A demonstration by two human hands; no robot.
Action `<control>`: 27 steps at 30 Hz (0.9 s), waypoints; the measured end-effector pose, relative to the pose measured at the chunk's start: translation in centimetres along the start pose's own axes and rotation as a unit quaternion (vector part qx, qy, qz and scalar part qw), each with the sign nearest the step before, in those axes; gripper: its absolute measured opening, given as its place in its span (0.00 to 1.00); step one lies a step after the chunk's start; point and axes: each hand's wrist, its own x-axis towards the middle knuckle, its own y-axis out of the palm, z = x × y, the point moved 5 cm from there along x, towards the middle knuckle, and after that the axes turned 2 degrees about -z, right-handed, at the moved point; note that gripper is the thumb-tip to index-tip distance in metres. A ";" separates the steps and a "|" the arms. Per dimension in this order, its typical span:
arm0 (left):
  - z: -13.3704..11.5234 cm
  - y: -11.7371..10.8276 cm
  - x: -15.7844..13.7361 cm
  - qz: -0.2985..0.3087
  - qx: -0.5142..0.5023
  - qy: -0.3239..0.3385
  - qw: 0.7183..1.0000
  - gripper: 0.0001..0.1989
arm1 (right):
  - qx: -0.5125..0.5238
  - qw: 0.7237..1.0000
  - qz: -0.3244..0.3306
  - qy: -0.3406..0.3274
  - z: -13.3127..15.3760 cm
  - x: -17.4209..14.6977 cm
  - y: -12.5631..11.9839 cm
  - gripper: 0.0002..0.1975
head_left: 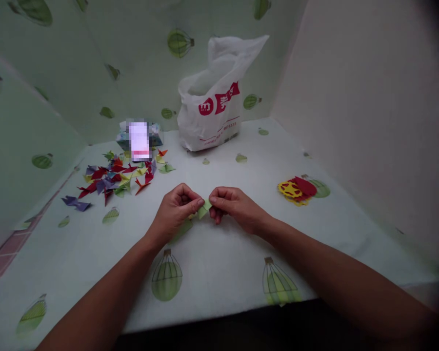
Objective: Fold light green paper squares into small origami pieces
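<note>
Between my two hands is a small piece of light green folded paper, held just above the table near the middle of the view. My left hand pinches its left side between thumb and forefinger. On the other side, the thumb and fingertips of my right hand close on the paper's right edge. Part of the paper is hidden behind the fingers. To the left lies a heap of folded paper cranes in red, purple, yellow, green and orange.
A white plastic bag with red print stands open at the back. Behind the cranes, a phone-like screen, blurred out, leans before a tissue box. Red and yellow paper cutouts lie to the right on the balloon-patterned tablecloth.
</note>
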 end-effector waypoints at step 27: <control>-0.2 0.0 0.0 -0.006 0.067 -0.019 0.998 0.12 | -0.011 1.000 -0.015 -0.004 -0.2 0.0 -0.2 0.09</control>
